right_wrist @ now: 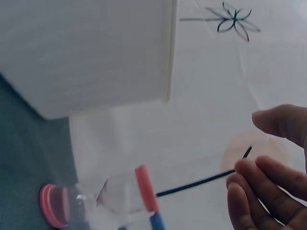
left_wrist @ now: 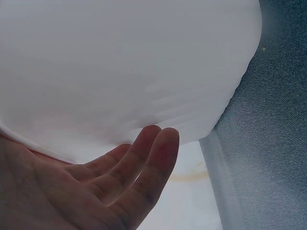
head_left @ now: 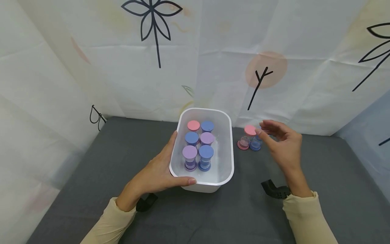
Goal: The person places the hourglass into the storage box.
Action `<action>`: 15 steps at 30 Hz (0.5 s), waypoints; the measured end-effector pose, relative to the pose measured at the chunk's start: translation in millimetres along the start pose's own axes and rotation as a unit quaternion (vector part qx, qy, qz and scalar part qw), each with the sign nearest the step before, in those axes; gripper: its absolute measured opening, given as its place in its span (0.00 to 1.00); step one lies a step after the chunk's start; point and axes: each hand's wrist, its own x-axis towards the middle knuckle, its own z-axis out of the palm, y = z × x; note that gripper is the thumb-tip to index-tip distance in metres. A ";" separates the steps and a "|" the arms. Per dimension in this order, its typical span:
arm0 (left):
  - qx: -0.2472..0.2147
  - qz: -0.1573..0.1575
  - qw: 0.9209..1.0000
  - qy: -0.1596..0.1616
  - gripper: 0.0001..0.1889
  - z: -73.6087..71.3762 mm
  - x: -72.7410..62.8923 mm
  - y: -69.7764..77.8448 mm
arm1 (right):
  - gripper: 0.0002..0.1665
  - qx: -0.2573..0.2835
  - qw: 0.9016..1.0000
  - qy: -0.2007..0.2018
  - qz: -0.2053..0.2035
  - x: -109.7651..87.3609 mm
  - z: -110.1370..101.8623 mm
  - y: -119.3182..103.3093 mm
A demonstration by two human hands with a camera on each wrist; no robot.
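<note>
A white plastic bin (head_left: 225,149) holds several upright sand timers with clear bodies and coloured caps: a pink one (head_left: 193,125), blue ones such as the front blue timer (head_left: 206,152), and purple ones such as the front purple timer (head_left: 190,152). My left hand (head_left: 155,173) rests against the bin's near-left corner, thumb along the front rim and fingers extended along the outer left wall. Right of the bin stand a pink sand timer (head_left: 243,142) and a blue sand timer (head_left: 255,144). Beside and partly over that blue timer, my right hand (head_left: 281,144) has thumb and fingers apart, holding nothing.
A dark grey cloth (head_left: 137,142) covers the table. Behind it hangs a white curtain (head_left: 219,78) with plant drawings, close to the bin's far end. Black straps with mounts, such as the right wrist mount (head_left: 275,190), sit on both wrists.
</note>
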 end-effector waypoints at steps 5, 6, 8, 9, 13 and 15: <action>-0.014 -0.007 1.000 -0.001 0.68 -3.2 -2.8 18.3 | 0.21 -0.034 0.997 0.048 0.053 1.8 -4.5 14.8; -0.017 -0.007 1.000 -0.002 0.67 -4.1 -3.4 22.4 | 0.22 -0.037 0.996 0.052 0.060 1.8 -4.7 16.9; -0.024 -0.006 1.000 -0.004 0.67 -5.8 -4.2 29.6 | 0.24 -0.043 0.995 0.059 0.074 2.0 -5.2 21.7; -0.026 -0.005 1.000 -0.006 0.67 -6.3 -4.4 31.9 | 0.25 -0.049 0.994 0.060 0.082 1.9 -5.6 24.0; -0.031 -0.005 0.999 -0.009 0.66 -7.5 -4.6 35.9 | 0.29 -0.086 0.988 0.051 0.119 1.2 -7.6 31.3; -0.035 -0.005 0.999 -0.010 0.66 -7.7 -4.5 36.0 | 0.32 -0.105 0.984 0.038 0.139 0.8 -8.7 35.0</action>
